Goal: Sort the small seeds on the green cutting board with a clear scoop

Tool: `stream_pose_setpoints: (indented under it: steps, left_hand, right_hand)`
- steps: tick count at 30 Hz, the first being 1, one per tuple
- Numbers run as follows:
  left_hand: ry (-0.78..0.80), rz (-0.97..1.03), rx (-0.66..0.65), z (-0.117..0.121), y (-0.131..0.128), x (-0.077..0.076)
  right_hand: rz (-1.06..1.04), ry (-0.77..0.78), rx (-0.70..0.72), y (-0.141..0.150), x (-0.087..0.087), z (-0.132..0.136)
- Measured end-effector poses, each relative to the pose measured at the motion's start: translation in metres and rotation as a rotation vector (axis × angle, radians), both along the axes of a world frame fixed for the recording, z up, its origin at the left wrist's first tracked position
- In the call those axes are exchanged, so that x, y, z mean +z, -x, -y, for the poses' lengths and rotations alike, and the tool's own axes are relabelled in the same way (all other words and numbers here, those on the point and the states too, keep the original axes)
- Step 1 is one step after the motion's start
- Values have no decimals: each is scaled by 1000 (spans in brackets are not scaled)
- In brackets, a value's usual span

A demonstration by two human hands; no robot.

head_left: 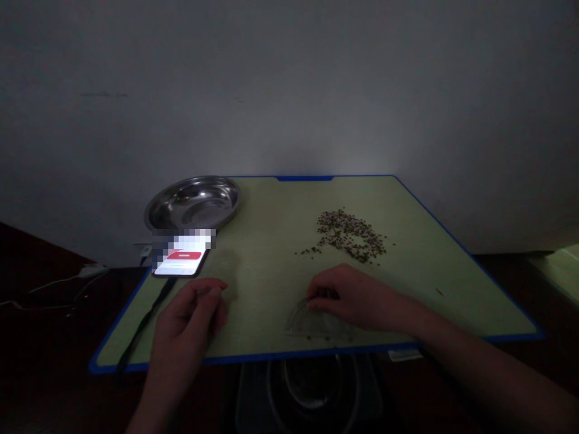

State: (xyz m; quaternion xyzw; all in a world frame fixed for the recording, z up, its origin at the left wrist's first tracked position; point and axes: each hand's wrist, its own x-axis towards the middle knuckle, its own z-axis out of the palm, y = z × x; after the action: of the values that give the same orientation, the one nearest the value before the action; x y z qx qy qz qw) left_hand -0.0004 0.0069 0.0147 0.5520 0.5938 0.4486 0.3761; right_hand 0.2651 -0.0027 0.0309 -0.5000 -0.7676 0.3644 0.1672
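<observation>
Seeds (346,226), serving as reference point: one main scatter, too many to count, with several strays on its left.

Right hand (344,295): on the near side of the seeds, fingers curled with the thumb drawn in, at the upper rim of one clear plastic piece (307,322) of curved outline. They appear to touch it; a firm grip cannot be confirmed. The piece lies between the seeds and the blue near edge, a few dark specks along its lower border.

Left hand (185,319): left of and nearer than the seeds, fingers loosely curled, thumb against the index finger. Whether they hold anything cannot be told.

Counter (266,241): open room left of the seeds and a bare strip to their right. Left of the seeds: one steel bowl (194,208), one lit phone (183,259), one dark strap (149,316). One round vessel (270,389) sits below the near edge.
</observation>
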Motion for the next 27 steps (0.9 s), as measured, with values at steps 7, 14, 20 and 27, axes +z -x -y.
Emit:
stream_pose_setpoints:
  steps: [7,14,20,27]
  left_hand:
    - [-12,3,4,0,-1,-2]
    - [-2,43,6,0,-2,-2]
    - [21,15,15,2,-2,2]
    - [5,-54,15,3,-3,7]
  right_hand:
    - [-47,73,43,4,3,9]
    - [16,28,-133,-26,15,15]
    - [1,86,-212,-32,-2,34]
    - [-68,-36,-318,-46,15,31]
